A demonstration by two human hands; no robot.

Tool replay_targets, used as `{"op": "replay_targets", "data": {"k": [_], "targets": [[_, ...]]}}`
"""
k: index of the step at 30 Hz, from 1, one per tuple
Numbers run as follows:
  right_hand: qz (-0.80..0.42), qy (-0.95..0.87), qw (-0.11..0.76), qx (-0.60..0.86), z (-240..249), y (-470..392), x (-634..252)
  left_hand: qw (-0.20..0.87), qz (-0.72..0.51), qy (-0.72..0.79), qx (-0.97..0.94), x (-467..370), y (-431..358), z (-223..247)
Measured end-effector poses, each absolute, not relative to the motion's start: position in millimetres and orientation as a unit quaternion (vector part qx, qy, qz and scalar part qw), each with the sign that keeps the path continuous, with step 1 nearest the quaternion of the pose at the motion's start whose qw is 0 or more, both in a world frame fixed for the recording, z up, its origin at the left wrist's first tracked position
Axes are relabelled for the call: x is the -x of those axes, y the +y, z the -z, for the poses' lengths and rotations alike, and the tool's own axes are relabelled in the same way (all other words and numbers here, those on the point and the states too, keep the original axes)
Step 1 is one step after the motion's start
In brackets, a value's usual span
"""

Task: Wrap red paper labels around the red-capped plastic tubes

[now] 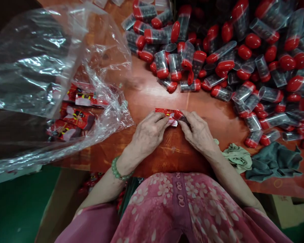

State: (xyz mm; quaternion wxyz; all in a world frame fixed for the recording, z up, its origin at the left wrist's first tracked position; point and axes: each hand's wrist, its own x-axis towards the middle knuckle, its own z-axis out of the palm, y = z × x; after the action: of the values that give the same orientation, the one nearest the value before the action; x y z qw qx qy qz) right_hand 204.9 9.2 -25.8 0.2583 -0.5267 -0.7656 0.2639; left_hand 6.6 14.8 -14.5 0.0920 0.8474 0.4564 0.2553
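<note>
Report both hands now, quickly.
Left hand: closed on the red printed packet.
Right hand: fingers closed on the same packet's other end; whether it also grips anything else cannot be told.

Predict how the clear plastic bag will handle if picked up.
Likely floppy: the clear plastic bag is loosely creased and crumpled. Its film is probably light and somewhat slippery, judging by the thin, glossy look. Lifting it may shift the red packets showing through it.

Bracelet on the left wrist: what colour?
Pale green bracelet; shows best in the head view.
</note>
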Motion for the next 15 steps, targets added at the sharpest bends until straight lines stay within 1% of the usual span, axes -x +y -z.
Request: {"op": "replay_targets", "data": {"k": [3, 5, 11, 15], "targets": [[-0.251, -0.769, 0.239, 0.537, 24, 10, -204, 0.104, -0.259, 0.453, -0.847, -4, 16, 11], [-0.254, -0.768, 0.246, 0.534, 23, 11, -204, 0.114, -0.283, 0.456, -0.836, -2, 16, 9], [-0.289, -0.725, 0.374, 0.501, 6, 4, -221, 0.181, -0.393, 0.453, -0.779, -2, 11, 1], [-0.313, -0.716, 0.397, 0.481, -14, -8, -229, 0.215, -0.418, 0.441, -0.764, -5, 6, -2]]}}
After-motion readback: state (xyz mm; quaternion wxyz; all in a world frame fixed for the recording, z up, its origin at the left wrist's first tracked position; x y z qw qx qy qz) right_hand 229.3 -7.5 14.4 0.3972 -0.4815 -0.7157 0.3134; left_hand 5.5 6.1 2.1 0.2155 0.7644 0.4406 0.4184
